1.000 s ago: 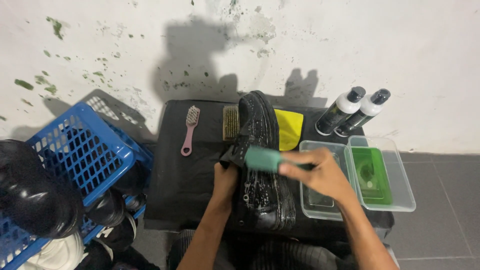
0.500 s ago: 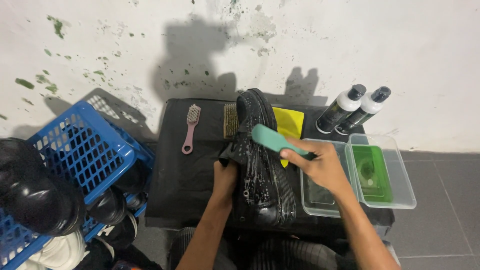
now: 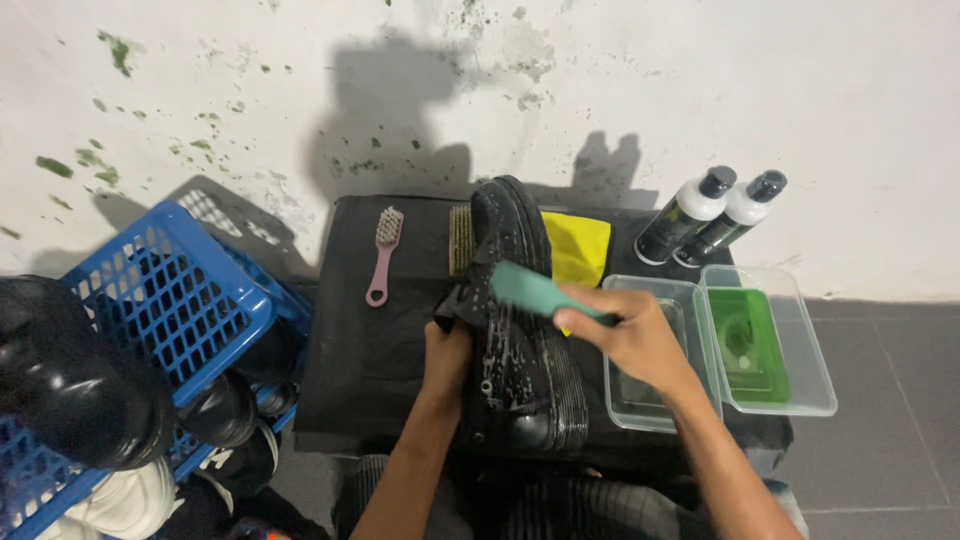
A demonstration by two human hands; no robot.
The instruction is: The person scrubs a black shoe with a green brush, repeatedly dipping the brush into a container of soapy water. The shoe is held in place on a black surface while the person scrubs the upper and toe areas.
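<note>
Stained white wall behind black table (image 3: 380,350); left hand (image 3: 448,352) grips black shoe (image 3: 525,330), right hand (image 3: 635,335) grips teal brush (image 3: 540,292).

A pink brush (image 3: 380,255) lies on the black tabletop (image 3: 370,360) beside a yellow cloth (image 3: 583,245). Two dark bottles with white tops (image 3: 708,217) lean at the wall, near two clear tubs (image 3: 720,345) (one holds green liquid). A blue basket (image 3: 160,310) sits left, dark shoes (image 3: 70,385) against it.
</note>
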